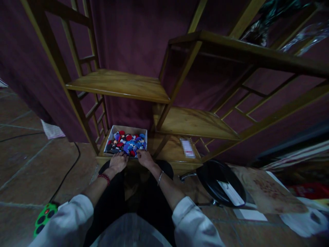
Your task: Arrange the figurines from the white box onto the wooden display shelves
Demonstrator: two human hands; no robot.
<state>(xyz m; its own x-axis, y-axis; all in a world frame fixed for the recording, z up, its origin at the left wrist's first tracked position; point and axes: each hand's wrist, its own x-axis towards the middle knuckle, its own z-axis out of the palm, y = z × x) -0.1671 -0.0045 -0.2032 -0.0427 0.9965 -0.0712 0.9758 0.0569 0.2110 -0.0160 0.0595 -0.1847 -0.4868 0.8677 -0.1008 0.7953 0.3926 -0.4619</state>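
Note:
A shallow white-edged cardboard box (130, 129) sits on the low wooden shelf, filled with many small red, blue and dark cartoon-like pieces (127, 142). Over its front rim, left of the middle, my left hand (119, 162) rests with fingers bent against the edge. At the front right corner is my right hand (145, 159), its fingers curled in and touching the rim or the nearest pieces. What the right fingers hold is too small and dark to make out. A red bead bracelet (104, 178) circles my left wrist, and a silver bangle (160, 178) my right.
The wooden shelf unit (120, 84) rises in front, with boards above the box. A white paper packet (188, 148) lies on the low shelf to the right. Right of my knees stands a round black stool (216, 175). A green object (45, 219) and a cable (67, 175) are at floor left.

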